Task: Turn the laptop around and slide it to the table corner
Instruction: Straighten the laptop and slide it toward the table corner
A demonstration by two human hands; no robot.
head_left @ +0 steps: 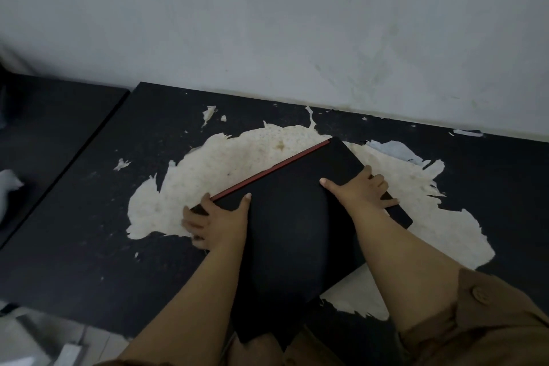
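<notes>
A closed black laptop [292, 226] with a red strip along one long edge lies skewed on the dark table [80, 217], its near corner overhanging the front edge. My left hand [217, 220] grips its left corner, thumb on the lid and fingers wrapped around the side. My right hand [361, 189] clasps the right edge, thumb on top and fingers curled under the side. Both forearms cross the lid.
The table's black surface has peeled away in a large pale patch [190, 187] under the laptop. A white wall [267, 24] runs along the back edge. A second dark table [44, 128] adjoins at the left, with a narrow gap between.
</notes>
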